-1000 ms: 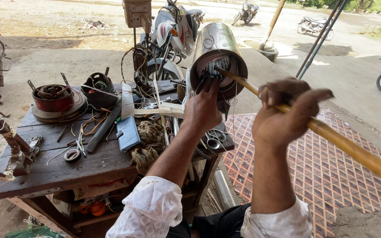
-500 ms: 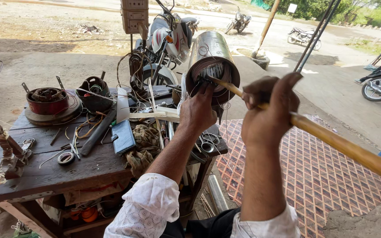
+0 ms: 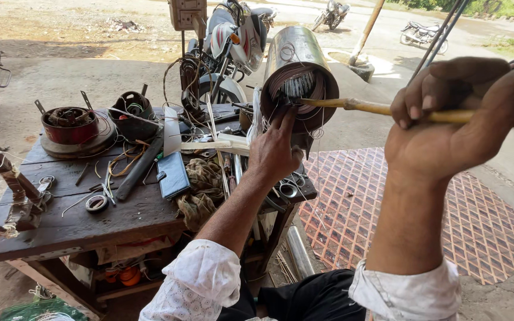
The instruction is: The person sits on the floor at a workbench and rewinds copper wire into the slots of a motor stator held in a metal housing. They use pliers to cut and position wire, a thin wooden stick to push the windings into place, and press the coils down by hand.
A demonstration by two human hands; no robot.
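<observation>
A long steel motor stator with copper windings lies tilted on the dark wooden table, its open end facing me. My left hand presses its fingers against the lower rim of that open end, among the copper wires. My right hand is closed around a long wooden stick whose tip pokes into the windings at the stator mouth.
On the table lie a red-rimmed stator, a black round part, a blue wallet-like case, rags, scissors and loose wire. A motorcycle stands behind. A red patterned floor lies to the right.
The view has shifted closer. My right hand has lifted and levelled the stick, its tip still in the stator mouth. My left hand has dropped slightly to the lower rim.
</observation>
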